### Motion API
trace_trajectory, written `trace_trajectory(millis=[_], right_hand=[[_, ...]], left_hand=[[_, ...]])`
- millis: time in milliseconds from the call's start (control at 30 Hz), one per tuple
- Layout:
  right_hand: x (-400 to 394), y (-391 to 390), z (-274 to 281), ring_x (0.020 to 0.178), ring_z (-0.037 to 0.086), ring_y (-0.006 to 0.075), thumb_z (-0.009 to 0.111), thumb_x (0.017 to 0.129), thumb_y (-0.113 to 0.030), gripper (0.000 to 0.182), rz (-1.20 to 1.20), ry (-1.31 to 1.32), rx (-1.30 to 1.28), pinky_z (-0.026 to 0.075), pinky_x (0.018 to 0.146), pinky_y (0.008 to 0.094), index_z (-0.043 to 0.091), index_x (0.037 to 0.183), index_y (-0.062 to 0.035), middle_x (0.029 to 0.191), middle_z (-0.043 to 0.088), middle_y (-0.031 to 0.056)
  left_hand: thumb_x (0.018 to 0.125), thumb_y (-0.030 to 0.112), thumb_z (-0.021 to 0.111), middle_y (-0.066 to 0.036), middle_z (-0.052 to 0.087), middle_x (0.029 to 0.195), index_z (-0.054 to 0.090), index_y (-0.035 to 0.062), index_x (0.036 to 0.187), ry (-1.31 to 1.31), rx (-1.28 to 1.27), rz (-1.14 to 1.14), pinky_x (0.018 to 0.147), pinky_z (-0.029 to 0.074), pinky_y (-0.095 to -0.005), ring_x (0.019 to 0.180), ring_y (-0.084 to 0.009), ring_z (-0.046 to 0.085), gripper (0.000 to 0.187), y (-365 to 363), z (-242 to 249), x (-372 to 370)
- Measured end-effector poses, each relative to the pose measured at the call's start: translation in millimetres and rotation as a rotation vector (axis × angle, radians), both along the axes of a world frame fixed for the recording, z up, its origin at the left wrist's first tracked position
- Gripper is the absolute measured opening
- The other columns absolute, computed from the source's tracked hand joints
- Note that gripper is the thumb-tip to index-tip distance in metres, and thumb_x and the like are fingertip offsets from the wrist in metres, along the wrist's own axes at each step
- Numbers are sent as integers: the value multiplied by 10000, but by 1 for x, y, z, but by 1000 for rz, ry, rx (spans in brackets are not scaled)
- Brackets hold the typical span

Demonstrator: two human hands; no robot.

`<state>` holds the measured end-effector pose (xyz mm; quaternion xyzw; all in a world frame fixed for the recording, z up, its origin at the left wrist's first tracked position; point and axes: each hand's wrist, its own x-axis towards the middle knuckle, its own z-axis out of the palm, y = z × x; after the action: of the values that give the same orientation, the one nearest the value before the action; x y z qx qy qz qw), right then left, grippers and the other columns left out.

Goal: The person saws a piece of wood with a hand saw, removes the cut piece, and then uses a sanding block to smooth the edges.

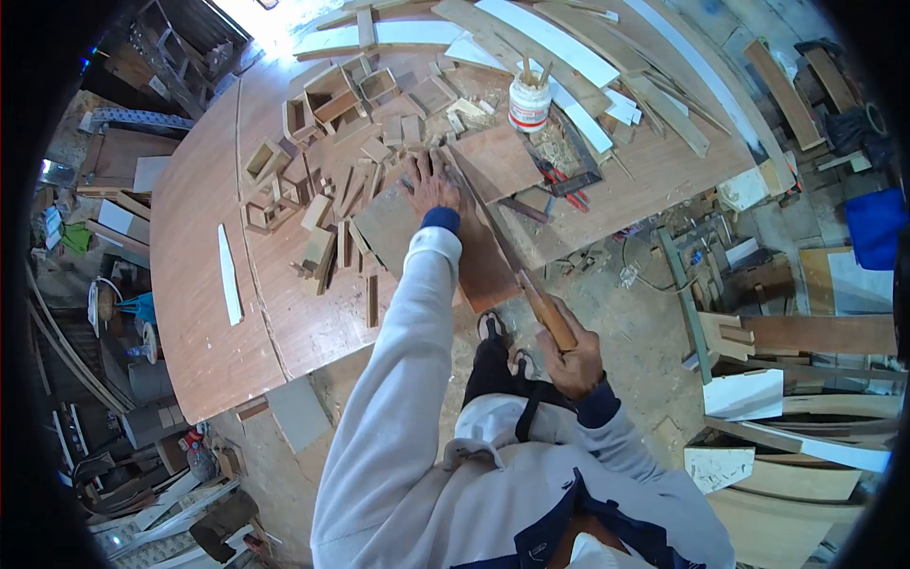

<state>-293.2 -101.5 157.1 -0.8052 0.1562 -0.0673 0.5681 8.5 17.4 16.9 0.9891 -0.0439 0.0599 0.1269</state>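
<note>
My right hand is wrapped round the wooden handle of a handsaw. Its long thin blade slants up and left over the table, along the brown boards beside my left hand. With fingers spread, my left hand presses flat on a grey-brown board. A reddish-brown board juts past the table edge below the blade. Another brown board lies right of the blade's far end.
On the table sit small wooden box frames, loose wood blocks, a white glue tub with sticks in it, and red-handled pliers. Long strips line the far side. Offcuts are stacked on the right.
</note>
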Motion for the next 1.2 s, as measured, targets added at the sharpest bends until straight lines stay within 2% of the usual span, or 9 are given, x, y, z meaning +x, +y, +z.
trace_trajectory(millis=[367,467,633,767,800,933,1000,1100,1200], right_hand=[[71,1,-27,745,594,454,600,891,-204,354,6,-71,-110,510,624,419,547,1190,-21,801,622,252],[59,4,-22,679,645,385,601,889,-177,361,-2,-155,-87,517,607,384,540,1211,-25,766,634,219],[-8,0,8,634,672,152,598,879,-116,399,-27,-96,-23,530,594,314,517,1261,-33,752,654,130],[32,-3,-17,656,668,332,599,886,-163,385,4,40,-172,530,602,349,534,1243,-33,747,633,203],[51,1,-18,696,645,399,612,884,-197,385,-16,-105,-97,528,605,373,548,1229,-36,752,619,229],[40,5,-27,707,666,375,629,877,-206,401,-35,-9,-10,530,607,370,549,1225,-25,761,633,215],[13,6,-16,682,674,353,632,877,-206,413,-43,-252,-118,533,611,357,545,1229,-9,770,643,203],[-12,1,-3,670,681,330,632,878,-206,413,-53,-111,-45,533,611,346,545,1224,3,784,652,200],[37,-3,-32,660,670,348,636,874,-207,415,-24,-103,-133,533,602,355,546,1228,-10,788,646,208]], left_hand=[[910,287,477,-64,355,1461,420,175,1401,-181,-36,-122,1108,201,-543,1382,-325,265,508,7,-11,16],[914,289,472,-58,340,1478,434,167,1397,-79,-9,-97,1115,196,-538,1392,-317,247,500,4,0,-1],[914,294,473,-59,333,1486,427,167,1405,-132,-12,-37,1124,189,-528,1400,-320,229,510,0,-8,15],[908,277,484,-76,352,1466,435,161,1399,-134,-62,-116,1123,200,-526,1394,-334,233,507,4,-7,7],[908,268,485,-81,360,1458,447,157,1391,-157,-73,-123,1121,205,-527,1392,-339,234,497,4,-3,11],[884,240,507,-90,369,1446,482,145,1364,-175,-74,-100,1118,215,-528,1388,-344,240,491,1,1,6],[837,213,538,-101,377,1440,505,136,1345,-149,-99,-63,1120,216,-521,1386,-351,243,514,0,2,11],[804,209,560,-110,379,1441,485,137,1361,-187,-146,-93,1122,211,-523,1385,-351,246,567,4,-9,16],[807,204,556,-112,376,1445,463,132,1378,-173,-78,-136,1125,207,-521,1387,-350,244,583,6,1,12]])
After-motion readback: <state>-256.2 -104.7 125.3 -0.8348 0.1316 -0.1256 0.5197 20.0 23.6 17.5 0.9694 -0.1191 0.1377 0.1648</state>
